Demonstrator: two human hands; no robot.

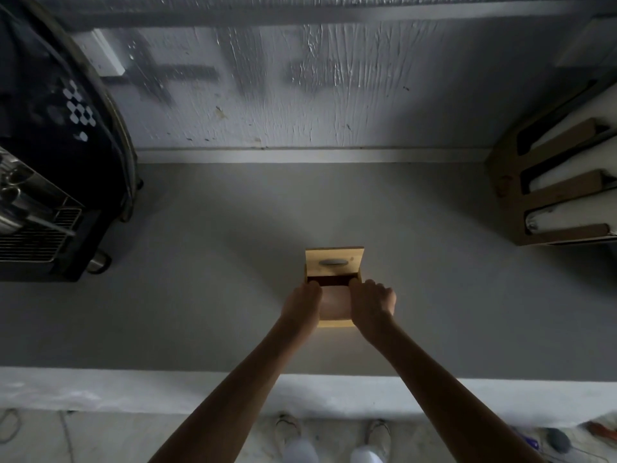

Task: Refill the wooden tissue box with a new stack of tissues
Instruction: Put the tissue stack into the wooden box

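The wooden tissue box point(335, 324) stands near the middle of the grey counter point(200, 279). Its lid point(334, 264), with an oval slot in it, is swung up and leans away from me. A pale stack of tissues point(335, 304) lies in the open box, with a dark gap beyond it. My left hand point(302, 307) grips the stack and box on the left side. My right hand point(372, 304) does the same on the right, fingers curled over the far edge. The box's side walls are hidden by my hands.
A black appliance with a metal rack point(43, 208) fills the counter's left end. A brown cardboard holder with white rolls point(554, 195) stands at the right. A rough white wall point(300, 95) rises behind. The counter's front edge point(167, 389) runs below my forearms, my feet on the floor underneath.
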